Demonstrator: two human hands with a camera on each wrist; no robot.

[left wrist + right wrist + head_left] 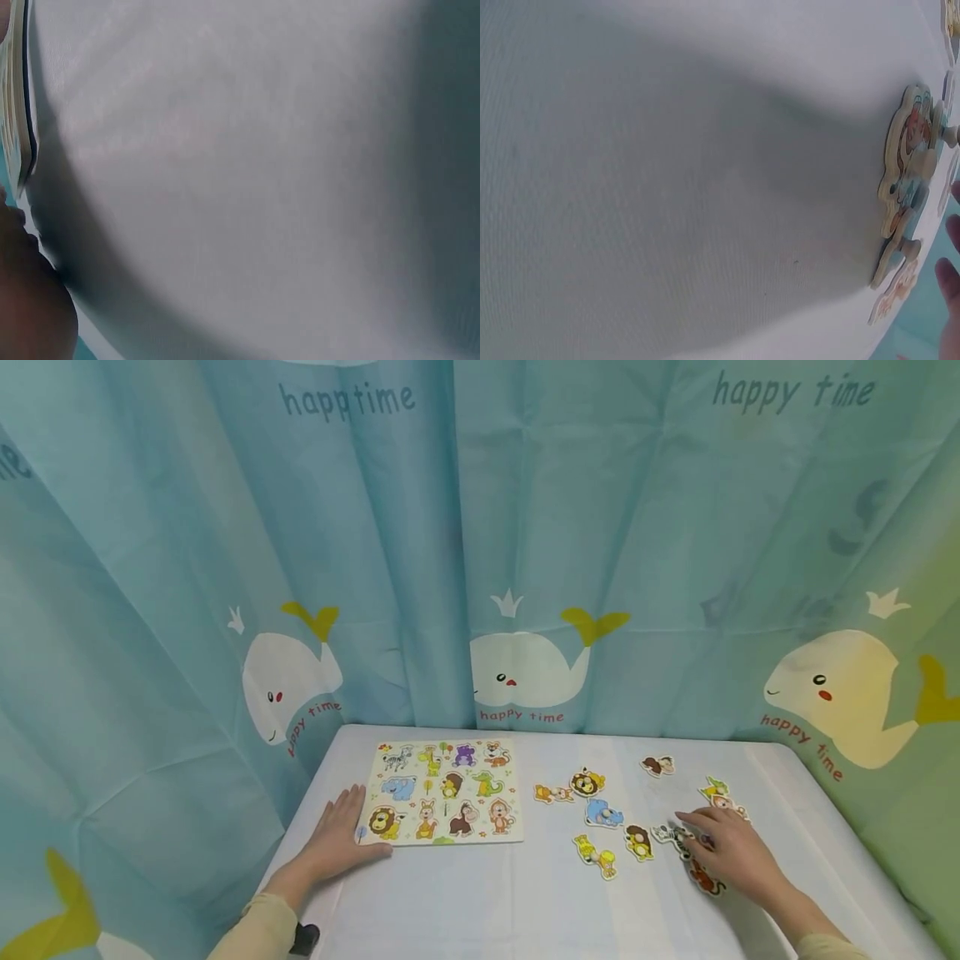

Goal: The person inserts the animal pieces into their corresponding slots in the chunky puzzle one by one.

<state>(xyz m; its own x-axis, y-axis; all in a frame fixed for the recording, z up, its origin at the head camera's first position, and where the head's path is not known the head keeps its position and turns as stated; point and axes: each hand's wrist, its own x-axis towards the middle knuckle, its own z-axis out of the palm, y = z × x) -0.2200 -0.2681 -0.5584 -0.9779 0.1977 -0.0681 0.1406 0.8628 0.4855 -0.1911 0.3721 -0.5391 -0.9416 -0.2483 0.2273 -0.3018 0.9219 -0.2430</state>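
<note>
The puzzle board [442,793] lies on the worktop [450,902]; the left hand [341,835] rests released along its left edge. Well right of the board, the right hand [731,852] is at the zebra piece [666,834]; whether it grasps anything, I cannot tell.
</note>
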